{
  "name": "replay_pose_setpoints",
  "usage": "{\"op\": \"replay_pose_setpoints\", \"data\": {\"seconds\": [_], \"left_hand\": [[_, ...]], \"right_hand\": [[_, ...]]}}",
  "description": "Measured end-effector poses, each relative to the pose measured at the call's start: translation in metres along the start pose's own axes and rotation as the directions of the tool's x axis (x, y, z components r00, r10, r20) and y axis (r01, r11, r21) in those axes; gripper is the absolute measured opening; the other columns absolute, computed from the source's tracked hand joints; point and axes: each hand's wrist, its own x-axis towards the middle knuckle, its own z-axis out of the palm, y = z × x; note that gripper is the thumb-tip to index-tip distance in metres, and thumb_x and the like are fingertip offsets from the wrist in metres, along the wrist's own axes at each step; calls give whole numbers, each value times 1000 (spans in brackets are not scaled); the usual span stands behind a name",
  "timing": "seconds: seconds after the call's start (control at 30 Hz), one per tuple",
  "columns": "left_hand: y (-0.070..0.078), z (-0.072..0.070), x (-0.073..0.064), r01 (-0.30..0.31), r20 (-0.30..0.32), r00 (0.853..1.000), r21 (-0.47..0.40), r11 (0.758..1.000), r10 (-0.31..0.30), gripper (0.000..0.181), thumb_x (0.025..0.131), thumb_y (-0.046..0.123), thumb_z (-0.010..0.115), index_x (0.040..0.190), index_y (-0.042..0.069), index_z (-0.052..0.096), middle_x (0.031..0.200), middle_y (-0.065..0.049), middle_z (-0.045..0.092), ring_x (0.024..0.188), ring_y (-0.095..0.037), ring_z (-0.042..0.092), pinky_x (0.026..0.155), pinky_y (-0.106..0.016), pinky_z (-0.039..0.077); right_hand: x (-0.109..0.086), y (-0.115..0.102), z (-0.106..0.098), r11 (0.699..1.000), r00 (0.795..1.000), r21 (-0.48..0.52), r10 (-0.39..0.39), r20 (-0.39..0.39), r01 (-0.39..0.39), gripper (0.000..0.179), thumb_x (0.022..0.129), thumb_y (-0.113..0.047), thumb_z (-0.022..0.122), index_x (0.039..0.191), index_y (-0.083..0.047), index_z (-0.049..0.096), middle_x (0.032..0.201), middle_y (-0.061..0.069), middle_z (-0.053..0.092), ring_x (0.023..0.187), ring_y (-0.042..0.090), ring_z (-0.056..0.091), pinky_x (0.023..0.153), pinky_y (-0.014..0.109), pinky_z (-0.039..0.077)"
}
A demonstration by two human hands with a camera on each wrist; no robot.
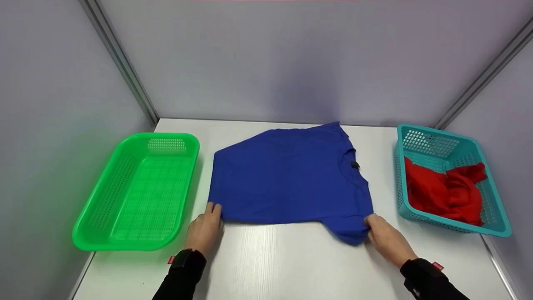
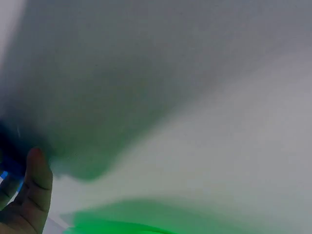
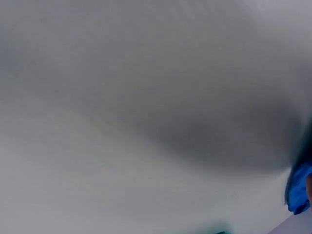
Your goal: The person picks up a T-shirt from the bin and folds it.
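Note:
A blue T-shirt [image 1: 279, 179] lies spread sideways on the white table, its collar with a black tag facing right and its hem facing left. At the near corner of the hem, my left hand [image 1: 205, 229] pinches the cloth; the left wrist view shows the thumb [image 2: 39, 180] beside the blue fabric [image 2: 12, 153]. My right hand [image 1: 388, 239] grips the edge of the near sleeve [image 1: 347, 229]. Only a bit of that blue cloth [image 3: 299, 190] and a sliver of finger show at the right wrist view's edge. The far sleeve reaches the back wall.
To the left stands a green basket [image 1: 189, 187] with nothing in it. A teal basket [image 1: 495, 196] on the right holds a crumpled red cloth [image 1: 445, 191]. Grey panels [image 1: 250, 62] wall the table at the back and both sides.

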Motion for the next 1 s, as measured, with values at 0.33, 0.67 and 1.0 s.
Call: {"op": "replay_pose_setpoints", "data": {"seconds": [0.33,0.67,1.0], "left_hand": [[5,-25,11,-26,-148,989,-112,993,9,32,87,-9,77,100,2,50,95,-15,60,75,-35,64,59,-47,52],[-1,-31,9,-73,-154,986,-44,996,66,31,87,-3,82,96,4,53,97,-12,57,70,-32,62,55,-45,51],[-3,-32,11,-19,-226,974,-198,980,-27,16,93,-5,71,106,-1,64,102,-15,64,70,-32,70,57,-45,58]], "right_hand": [[20,1,-33,983,975,-96,-171,-145,159,39,77,10,81,108,-6,63,89,8,74,73,22,71,65,38,60],[27,17,-72,924,906,-165,-374,-199,345,37,76,9,74,110,-6,69,98,4,74,78,16,70,68,33,61],[25,14,-90,955,945,-148,-280,-168,257,30,83,6,66,112,-3,64,90,2,56,75,8,50,62,21,46]]}}
